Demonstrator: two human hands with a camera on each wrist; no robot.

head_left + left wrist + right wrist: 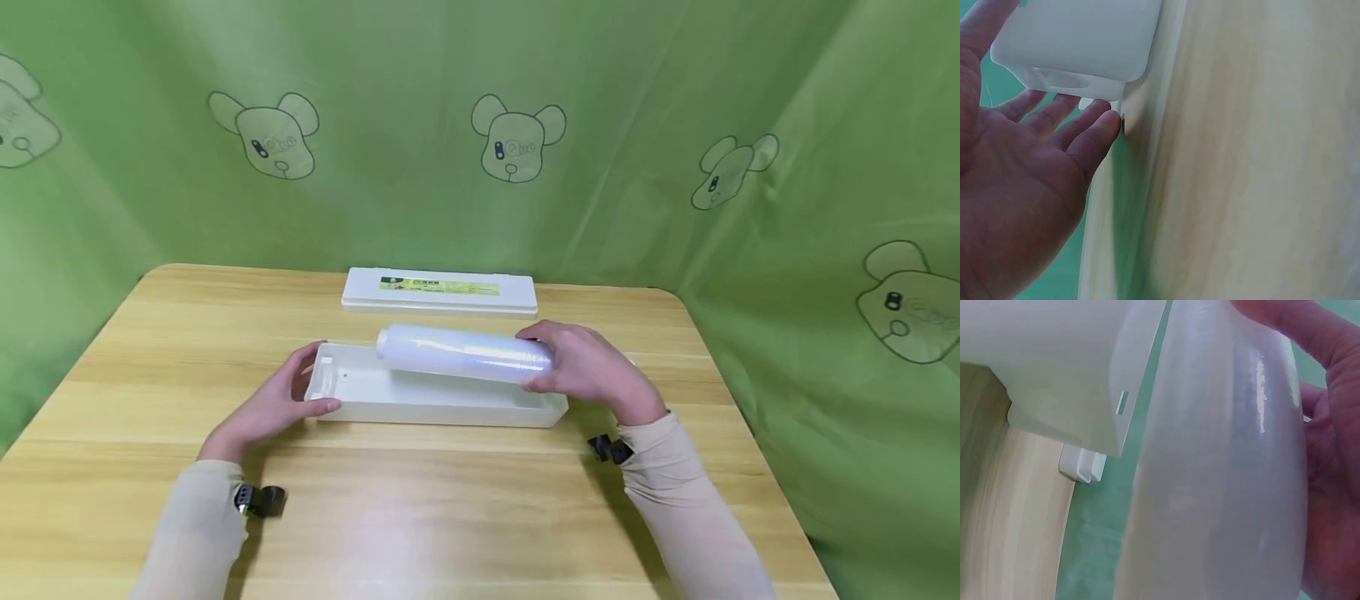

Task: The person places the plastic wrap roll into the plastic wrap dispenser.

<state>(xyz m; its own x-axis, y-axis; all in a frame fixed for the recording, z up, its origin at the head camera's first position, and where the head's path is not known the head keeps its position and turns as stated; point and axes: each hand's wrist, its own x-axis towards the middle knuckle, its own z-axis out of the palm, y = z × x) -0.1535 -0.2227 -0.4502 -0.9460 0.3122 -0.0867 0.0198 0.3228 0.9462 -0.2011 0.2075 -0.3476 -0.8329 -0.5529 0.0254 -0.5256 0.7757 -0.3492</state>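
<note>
A long white open plastic box lies crosswise on the table. My left hand holds its left end, thumb at the front wall and fingers around the back corner. In the left wrist view those fingertips touch the edge of the box. Over the box, a roll of cling film tilts slightly, its left end higher. My right hand grips the roll's right end from above. Close up in the right wrist view, the roll is apart from the box wall.
Behind the box, a white lid with a yellow-green label lies near the far edge of the wooden table. A green curtain with bear-head outlines hangs behind and along the sides.
</note>
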